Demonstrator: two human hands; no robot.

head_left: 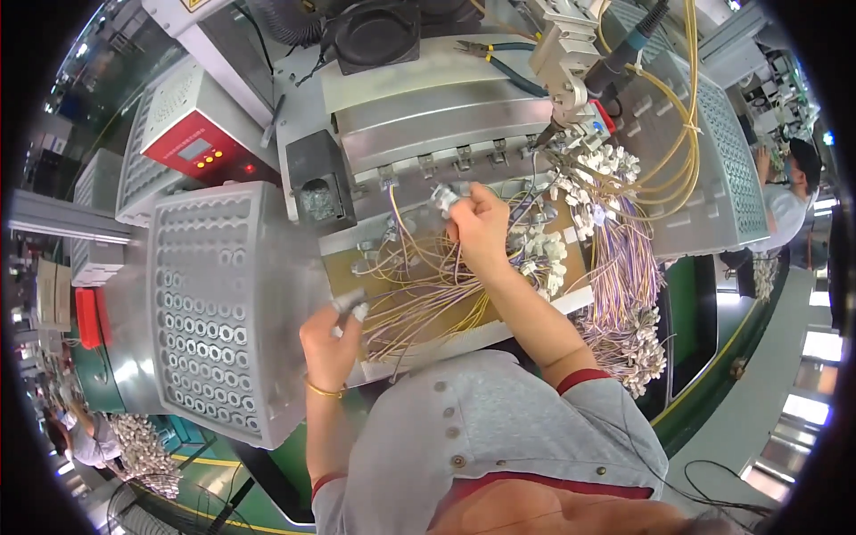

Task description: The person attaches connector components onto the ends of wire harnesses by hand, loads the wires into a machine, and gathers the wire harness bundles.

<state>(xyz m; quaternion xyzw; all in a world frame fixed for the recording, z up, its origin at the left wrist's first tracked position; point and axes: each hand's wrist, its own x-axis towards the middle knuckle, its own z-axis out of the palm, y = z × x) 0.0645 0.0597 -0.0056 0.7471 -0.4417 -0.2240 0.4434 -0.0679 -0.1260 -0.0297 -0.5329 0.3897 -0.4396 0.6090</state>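
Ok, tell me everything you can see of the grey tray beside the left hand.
The tray is light grey, rectangular with rounded corners and thick sides, and looks like moulded plastic. Its face has rows of round hollows; the nearer rows hold shiny, metal-looking rings, most farther ones none. It lies just left of the left hand, long side running front to back, its right wall towards that hand. The hand does not rest on its face; its underside is hidden.

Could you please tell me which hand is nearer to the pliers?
Right. The right hand is below the pliers in the picture; the left hand is lower and well to their left.
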